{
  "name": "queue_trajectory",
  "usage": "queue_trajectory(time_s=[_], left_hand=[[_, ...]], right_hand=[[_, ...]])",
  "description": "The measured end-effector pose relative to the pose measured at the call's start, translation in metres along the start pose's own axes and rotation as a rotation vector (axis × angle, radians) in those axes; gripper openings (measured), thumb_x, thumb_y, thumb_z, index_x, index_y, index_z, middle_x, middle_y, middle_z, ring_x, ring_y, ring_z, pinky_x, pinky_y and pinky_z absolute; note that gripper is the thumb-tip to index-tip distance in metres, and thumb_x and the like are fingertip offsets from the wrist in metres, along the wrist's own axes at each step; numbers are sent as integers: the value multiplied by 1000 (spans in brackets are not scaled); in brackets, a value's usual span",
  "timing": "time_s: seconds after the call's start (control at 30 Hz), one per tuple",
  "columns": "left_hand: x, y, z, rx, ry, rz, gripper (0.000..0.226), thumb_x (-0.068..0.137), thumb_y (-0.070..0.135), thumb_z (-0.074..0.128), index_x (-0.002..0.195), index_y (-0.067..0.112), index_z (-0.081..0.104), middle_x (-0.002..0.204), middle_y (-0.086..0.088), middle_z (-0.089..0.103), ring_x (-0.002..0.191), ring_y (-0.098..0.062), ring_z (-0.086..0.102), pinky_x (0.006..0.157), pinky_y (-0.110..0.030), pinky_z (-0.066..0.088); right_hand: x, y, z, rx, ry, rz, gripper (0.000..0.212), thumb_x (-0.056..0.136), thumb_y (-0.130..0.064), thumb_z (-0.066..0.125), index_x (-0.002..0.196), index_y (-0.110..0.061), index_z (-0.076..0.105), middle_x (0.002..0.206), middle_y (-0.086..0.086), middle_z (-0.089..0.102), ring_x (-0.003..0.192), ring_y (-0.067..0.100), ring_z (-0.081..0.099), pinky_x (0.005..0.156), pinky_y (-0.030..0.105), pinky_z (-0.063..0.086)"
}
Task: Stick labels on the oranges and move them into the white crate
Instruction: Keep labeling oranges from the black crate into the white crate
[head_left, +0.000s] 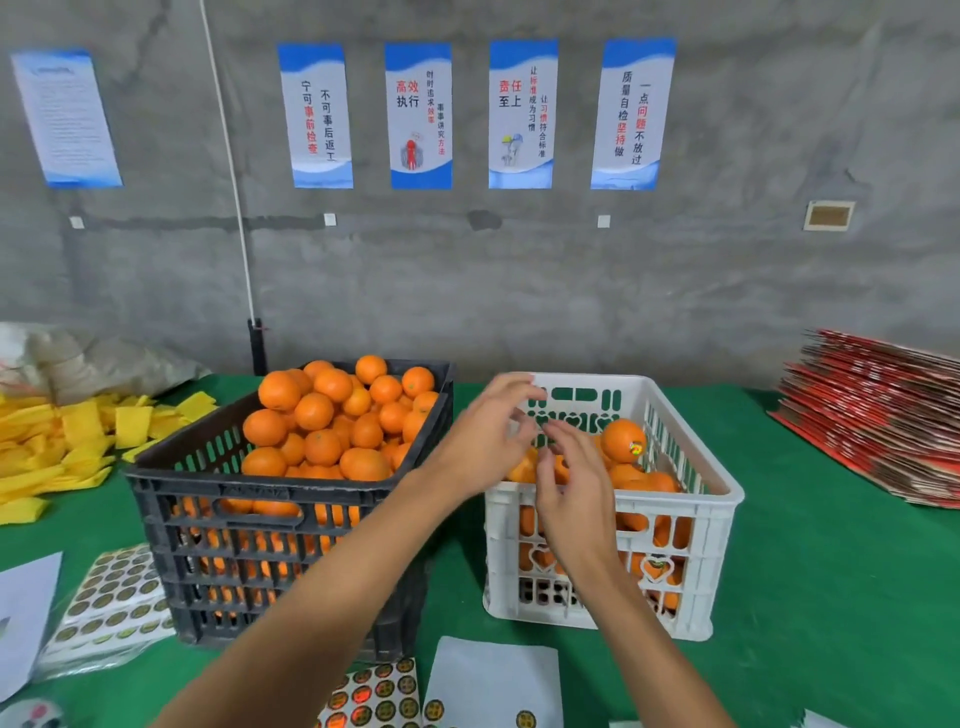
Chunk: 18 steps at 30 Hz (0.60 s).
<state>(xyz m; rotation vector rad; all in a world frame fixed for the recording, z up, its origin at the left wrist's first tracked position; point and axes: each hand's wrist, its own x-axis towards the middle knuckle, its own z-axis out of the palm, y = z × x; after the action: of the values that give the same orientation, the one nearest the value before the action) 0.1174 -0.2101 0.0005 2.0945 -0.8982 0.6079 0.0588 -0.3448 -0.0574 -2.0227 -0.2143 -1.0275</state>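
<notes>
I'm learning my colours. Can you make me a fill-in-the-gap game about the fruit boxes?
1. The fuller crate is coloured ____.
2. Both hands are over the ____ crate.
3. The tablecloth is coloured ____.
4. The top orange in the white crate has a ____ on it.

Missing words: black; white; green; sticker

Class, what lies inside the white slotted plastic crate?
The white slotted plastic crate holds a pile of oranges; the top orange bears a shiny label. Both hands cover its left part, and its bottom is hidden.
</notes>
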Motion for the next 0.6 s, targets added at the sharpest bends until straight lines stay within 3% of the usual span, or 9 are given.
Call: queue_trajectory(time_s=[0.07, 0.17, 0.33, 0.47, 0.53, 0.6], left_hand=[[-4, -20, -33, 96, 95, -58, 32, 96, 6, 61, 127, 13, 65, 137, -4, 53, 107, -20, 65, 100, -33, 52], [-12, -58, -88, 308, 96, -342, 36, 96, 14, 65, 132, 10, 63, 134, -12, 59, 120, -31, 61, 104, -39, 48], [-47, -112, -167, 725, -373, -876, 50, 95, 38, 69, 136, 11, 58, 139, -14, 60, 128, -35, 57, 101, -41, 48], [-69, -129, -197, 855, -784, -1074, 50, 100, 39, 62, 135, 3, 63, 132, -19, 64, 130, -37, 58, 108, -45, 49], [-69, -133, -203, 862, -803, -1122, 55, 100, 41, 63, 139, 2, 60, 142, -20, 60, 136, -39, 53, 111, -48, 45], [-67, -137, -205, 851, -756, -1135, 54, 106, 37, 56, 149, 6, 50, 152, -15, 52, 140, -33, 49, 112, -40, 40]], right_hand=[[5, -12, 15, 36, -42, -36, 33, 103, -12, 54, 135, -12, 63, 135, -1, 62, 125, 12, 55, 108, 36, 47], [15, -35, 42, 101, -108, -54, 31, 103, -15, 53, 132, -15, 64, 125, -3, 65, 114, 12, 59, 100, 35, 50], [28, -66, 96, 246, -334, -53, 32, 104, -20, 54, 135, -19, 63, 126, -5, 65, 112, 11, 60, 99, 36, 52], [28, -79, 133, 282, -495, -31, 35, 106, -25, 53, 140, -26, 59, 135, -9, 60, 117, 5, 57, 103, 31, 51], [28, -79, 143, 280, -511, -27, 35, 106, -25, 51, 141, -27, 57, 136, -10, 58, 119, 3, 56, 102, 25, 49], [29, -75, 148, 281, -506, -9, 34, 106, -24, 52, 139, -30, 58, 131, -12, 59, 112, -2, 56, 93, 13, 46]])
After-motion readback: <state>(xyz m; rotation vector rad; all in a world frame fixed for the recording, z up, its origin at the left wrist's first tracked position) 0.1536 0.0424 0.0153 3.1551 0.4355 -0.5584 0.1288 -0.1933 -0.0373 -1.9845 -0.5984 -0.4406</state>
